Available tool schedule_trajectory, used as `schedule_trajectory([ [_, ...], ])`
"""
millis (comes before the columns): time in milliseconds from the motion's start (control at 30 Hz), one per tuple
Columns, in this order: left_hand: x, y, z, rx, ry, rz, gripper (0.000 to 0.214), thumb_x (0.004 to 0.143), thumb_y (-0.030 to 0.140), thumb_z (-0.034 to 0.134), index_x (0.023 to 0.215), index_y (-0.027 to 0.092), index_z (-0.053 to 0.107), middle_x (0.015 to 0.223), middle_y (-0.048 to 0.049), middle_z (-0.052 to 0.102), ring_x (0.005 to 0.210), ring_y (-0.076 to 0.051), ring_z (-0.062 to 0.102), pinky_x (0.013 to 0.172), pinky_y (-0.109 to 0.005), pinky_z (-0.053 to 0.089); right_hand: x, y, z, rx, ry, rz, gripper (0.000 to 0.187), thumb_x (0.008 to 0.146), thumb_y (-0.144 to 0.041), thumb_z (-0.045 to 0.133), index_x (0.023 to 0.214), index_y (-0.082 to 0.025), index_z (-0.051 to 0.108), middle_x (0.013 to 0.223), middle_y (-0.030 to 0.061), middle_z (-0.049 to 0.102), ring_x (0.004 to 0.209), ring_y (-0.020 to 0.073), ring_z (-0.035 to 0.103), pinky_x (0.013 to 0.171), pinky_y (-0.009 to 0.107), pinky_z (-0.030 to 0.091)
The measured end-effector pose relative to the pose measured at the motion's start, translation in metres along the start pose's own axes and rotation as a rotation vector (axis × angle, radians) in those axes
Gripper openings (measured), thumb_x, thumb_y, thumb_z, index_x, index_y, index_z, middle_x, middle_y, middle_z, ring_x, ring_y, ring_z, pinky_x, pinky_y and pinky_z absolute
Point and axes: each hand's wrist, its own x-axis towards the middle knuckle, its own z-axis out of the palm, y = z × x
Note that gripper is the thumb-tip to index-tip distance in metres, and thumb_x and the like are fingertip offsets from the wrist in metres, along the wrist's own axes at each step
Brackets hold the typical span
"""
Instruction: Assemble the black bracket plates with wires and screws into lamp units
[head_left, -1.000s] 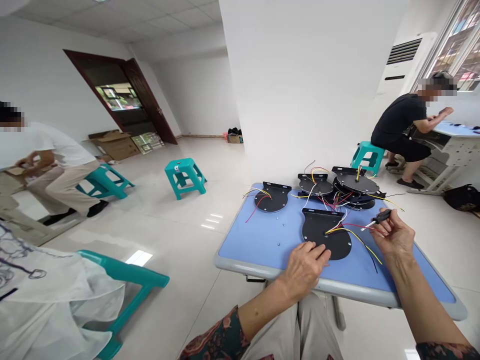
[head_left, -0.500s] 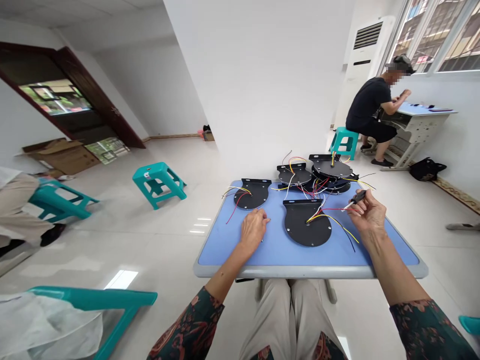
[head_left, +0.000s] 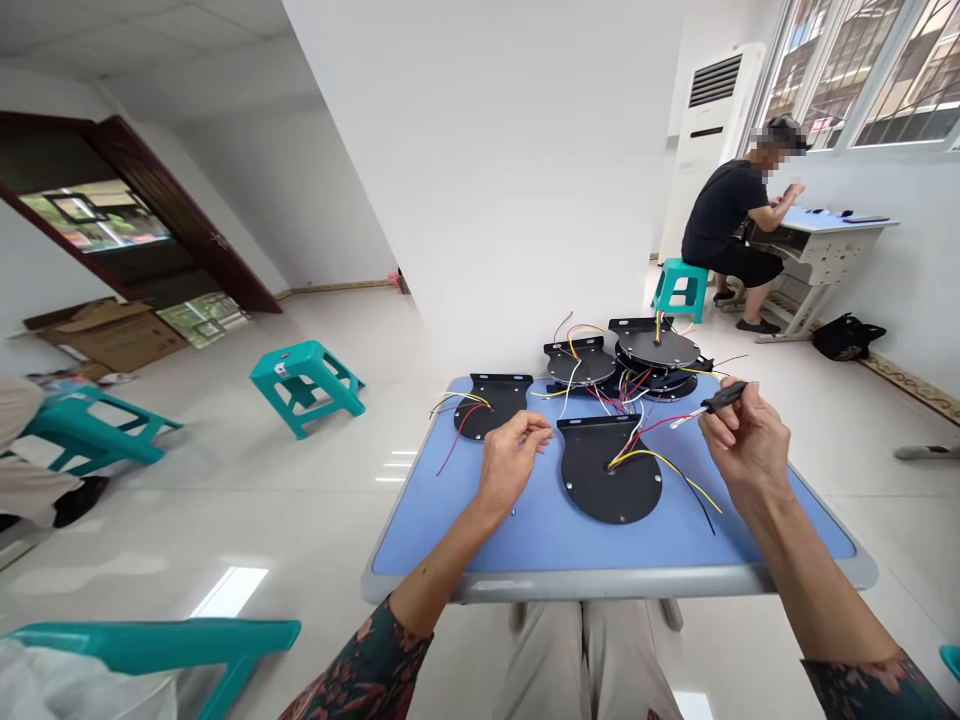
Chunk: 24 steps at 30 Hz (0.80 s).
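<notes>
In my right hand is a screwdriver with a black handle, its shaft pointing left above the table. Close by its tip are the wires of the nearest black round plate, which lies flat with its slotted edge away from me. Red, white, yellow and black wires come out of its middle. My left hand hovers left of that plate, fingertips pinched together; whatever is between them is too small to tell. Behind it, partly covered, lies another black plate with wires.
More wired black plates are stacked at the back of the blue table. A white wall stands right behind it. A teal stool is on the floor to the left. A person sits at another desk, back right.
My left hand has lifted and moved a little right, toward the nearest plate. My right hand still holds the screwdriver, its tip slightly shifted. The camera view has shifted a little.
</notes>
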Motion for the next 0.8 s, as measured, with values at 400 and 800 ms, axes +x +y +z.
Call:
schedule_trajectory([
  [400,-0.003,-0.016,0.027,0.081,0.097,0.368,0.013,0.094,0.019,0.065,0.107,0.019,0.067,0.082,0.0008,0.075,0.065,-0.010,0.072,0.070,-0.022,0.062,-0.005,0.032,0.071,-0.524,-0.155,-0.330,0.020,0.097,-0.042,0.065,0.093,-0.023,0.060,0.053,-0.0102,0.041,0.038,0.0061,0.040,0.037,0.020,0.034],
  [800,-0.007,-0.016,0.028,0.276,0.130,0.524,0.020,0.100,0.022,0.060,0.120,0.022,0.059,0.084,0.0000,0.076,0.075,-0.012,0.075,0.080,-0.025,0.063,-0.024,0.050,0.050,-0.678,-0.213,-0.341,0.013,0.098,-0.036,0.062,0.100,-0.024,0.063,0.054,-0.0085,0.048,0.040,0.0076,0.047,0.039,0.021,0.035],
])
